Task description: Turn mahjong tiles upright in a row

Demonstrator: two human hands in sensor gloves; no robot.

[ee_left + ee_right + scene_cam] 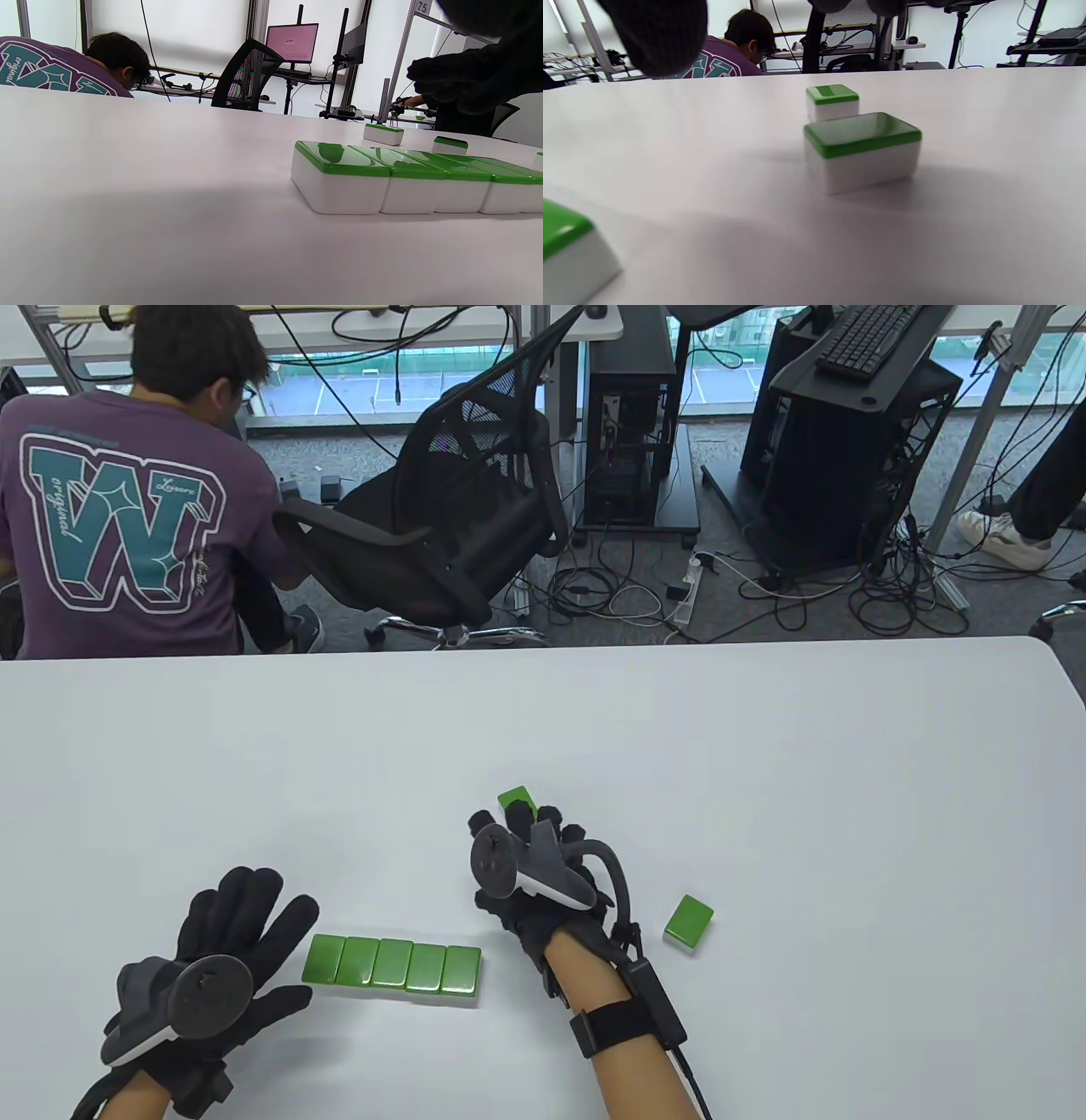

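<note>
Several green-backed mahjong tiles (392, 965) lie flat, side by side in a row near the table's front; they also show in the left wrist view (407, 178). My left hand (254, 916) lies just left of the row with fingers spread, holding nothing. My right hand (517, 824) hovers behind the row's right end, fingers open above a loose flat tile (861, 148) that the hand hides in the table view. A second loose tile (517, 799) lies just past the fingertips. A third loose tile (688, 922) lies flat to the right of the hand.
The white table (764, 746) runs wide behind and to the right of the tiles. Beyond its far edge are a seated person (119, 517), an office chair (458, 517) and computer racks.
</note>
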